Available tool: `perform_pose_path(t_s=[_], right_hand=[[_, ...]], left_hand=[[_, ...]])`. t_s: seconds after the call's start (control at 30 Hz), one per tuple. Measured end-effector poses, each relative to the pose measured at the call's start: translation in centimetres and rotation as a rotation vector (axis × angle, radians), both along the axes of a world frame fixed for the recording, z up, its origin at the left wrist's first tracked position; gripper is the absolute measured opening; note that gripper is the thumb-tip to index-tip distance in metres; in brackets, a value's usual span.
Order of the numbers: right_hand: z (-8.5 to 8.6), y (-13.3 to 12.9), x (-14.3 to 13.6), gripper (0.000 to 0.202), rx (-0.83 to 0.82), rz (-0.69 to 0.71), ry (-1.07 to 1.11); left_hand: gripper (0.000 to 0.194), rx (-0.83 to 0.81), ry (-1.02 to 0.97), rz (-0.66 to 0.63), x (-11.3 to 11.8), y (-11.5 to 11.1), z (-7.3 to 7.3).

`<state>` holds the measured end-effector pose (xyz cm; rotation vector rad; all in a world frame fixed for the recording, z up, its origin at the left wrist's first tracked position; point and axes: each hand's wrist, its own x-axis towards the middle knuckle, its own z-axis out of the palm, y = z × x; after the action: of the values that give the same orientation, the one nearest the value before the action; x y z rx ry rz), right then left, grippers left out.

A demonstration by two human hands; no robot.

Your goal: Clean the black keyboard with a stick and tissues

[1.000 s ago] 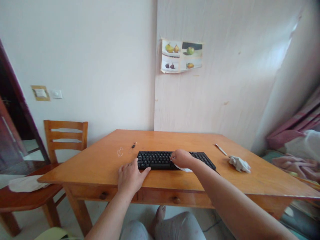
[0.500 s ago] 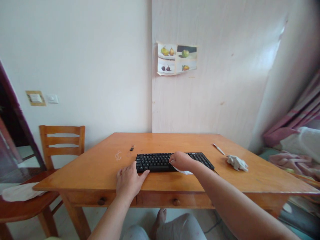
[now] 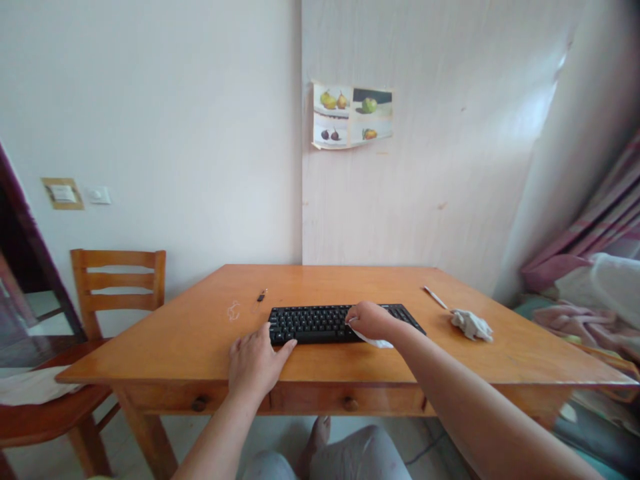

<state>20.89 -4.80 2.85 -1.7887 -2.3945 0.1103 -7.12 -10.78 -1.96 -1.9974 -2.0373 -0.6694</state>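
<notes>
A black keyboard (image 3: 313, 323) lies across the middle of the wooden table (image 3: 330, 363). At its left front corner, my left hand (image 3: 254, 360) grips the edge, thumb along the front and fingers beside the left end. My right hand (image 3: 373, 321) is closed on a thin white wipe (image 3: 377, 343) over the right part of the keys. Part of the wipe hangs past the keyboard's front edge, and my fingers hide the rest. My right hand and forearm cover some of the keys.
Right of the keyboard lie a crumpled greyish cloth (image 3: 471, 325) and a white pen-like stick (image 3: 435, 297). A small black piece (image 3: 261, 296) and a clear looped strand (image 3: 233, 310) sit to the left. A wooden chair (image 3: 120, 260) stands left of the table.
My right hand has shifted slightly right along the keys with the wipe. My left hand stays at the keyboard's left corner. The whole view has moved slightly.
</notes>
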Motion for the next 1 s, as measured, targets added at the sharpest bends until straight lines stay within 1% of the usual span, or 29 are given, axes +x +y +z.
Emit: perform_pose_path(t_s=[0.2, 0.5, 0.63, 0.8, 1.0], right_hand=[[0.3, 0.3, -0.7, 0.031, 0.003, -0.04, -0.044], [1.3, -0.2, -1.2, 0.03, 0.001, -0.04, -0.084], [1.1, -0.4, -1.7, 0.029, -0.001, -0.047, -0.079], [1.0, -0.3, -1.4, 0.028, -0.009, -0.001, -0.065], [0.5, 0.1, -1.4, 0.027, 0.013, -0.034, -0.035]], left_hand=[[0.062, 0.019, -0.004, -0.006, -0.1, 0.0, -0.1], [0.062, 0.003, -0.002, -0.003, -0.1, 0.0, -0.1], [0.063, -0.014, -0.011, -0.002, -0.1, 0.0, 0.1], [0.061, -0.041, -0.032, -0.003, 0.1, -0.2, 0.3], [0.062, -0.006, -0.014, -0.011, 0.0, -0.1, 0.0]])
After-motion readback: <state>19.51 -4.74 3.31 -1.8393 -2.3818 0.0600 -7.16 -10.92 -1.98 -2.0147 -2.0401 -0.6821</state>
